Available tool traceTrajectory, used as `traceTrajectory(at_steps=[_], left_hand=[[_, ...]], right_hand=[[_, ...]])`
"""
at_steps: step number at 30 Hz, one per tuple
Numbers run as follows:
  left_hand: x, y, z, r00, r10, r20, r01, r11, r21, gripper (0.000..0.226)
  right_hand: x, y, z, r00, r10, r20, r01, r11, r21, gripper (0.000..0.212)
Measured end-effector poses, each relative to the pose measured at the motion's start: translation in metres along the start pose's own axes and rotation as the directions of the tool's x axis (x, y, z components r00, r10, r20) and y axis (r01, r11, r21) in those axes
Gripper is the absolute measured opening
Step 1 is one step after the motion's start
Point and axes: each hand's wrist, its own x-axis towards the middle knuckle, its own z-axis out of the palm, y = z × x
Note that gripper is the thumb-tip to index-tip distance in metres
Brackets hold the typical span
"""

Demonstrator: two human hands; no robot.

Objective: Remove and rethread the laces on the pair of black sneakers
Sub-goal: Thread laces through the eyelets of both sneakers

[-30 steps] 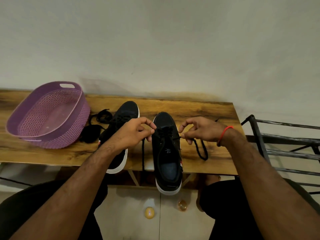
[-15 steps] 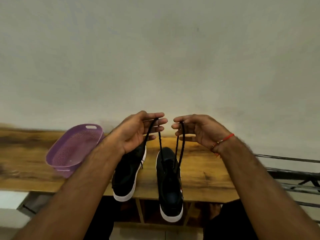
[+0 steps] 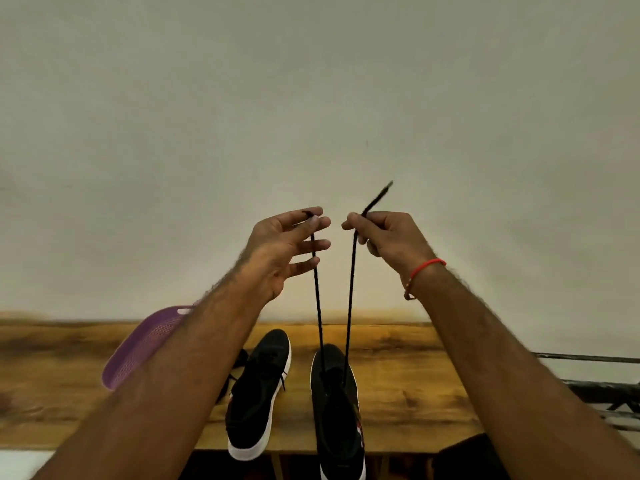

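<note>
We judge the black lace light, limp and thin, best pinched close to its stiff tips, since any slack would flop. It runs up in two taut strands from the right sneaker, which lies on the table with its heel over the near edge; the left sneaker lies just beside it. Our left hand pinches one end between thumb and forefinger, other fingers spread. Our right hand curls round the other strand, its tip poking above.
</note>
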Motion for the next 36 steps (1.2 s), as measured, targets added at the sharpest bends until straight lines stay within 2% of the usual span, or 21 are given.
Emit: traceTrajectory(at_steps=[3, 7, 12, 15, 18, 23, 27, 36], left_hand=[[0.002, 0.003, 0.005, 0.980, 0.163, -0.112, -0.135, 0.965, 0.226, 0.022], [0.007, 0.001, 0.011, 0.943, 0.300, -0.141, -0.224, 0.890, 0.397, 0.029], [0.015, 0.005, 0.013, 0.923, 0.336, -0.188, -0.257, 0.901, 0.349, 0.020], [0.019, 0.008, 0.012, 0.911, 0.337, -0.239, -0.258, 0.915, 0.310, 0.016], [0.021, 0.010, 0.012, 0.911, 0.344, -0.229, -0.270, 0.915, 0.301, 0.015], [0.022, 0.016, 0.016, 0.905, 0.341, -0.254, -0.268, 0.921, 0.282, 0.016], [0.023, 0.020, 0.019, 0.906, 0.346, -0.243, -0.269, 0.916, 0.299, 0.018], [0.027, 0.022, 0.021, 0.901, 0.363, -0.237, -0.281, 0.905, 0.320, 0.016]], right_hand=[[0.001, -0.004, 0.001, 0.998, -0.030, -0.053, 0.030, 1.000, 0.000, 0.023], [0.005, -0.007, 0.005, 0.985, -0.049, -0.167, 0.061, 0.996, 0.067, 0.019], [0.009, -0.012, 0.007, 0.969, -0.117, -0.215, 0.149, 0.979, 0.137, 0.015], [0.012, -0.016, 0.008, 0.970, -0.110, -0.218, 0.135, 0.986, 0.103, 0.016], [0.016, -0.018, 0.010, 0.978, -0.096, -0.187, 0.109, 0.992, 0.063, 0.019], [0.020, -0.023, 0.013, 0.982, -0.095, -0.166, 0.112, 0.989, 0.092, 0.016], [0.024, -0.024, 0.013, 0.979, -0.111, -0.171, 0.117, 0.993, 0.028, 0.009], [0.031, -0.023, 0.013, 0.981, -0.130, -0.144, 0.119, 0.990, -0.082, 0.009]])
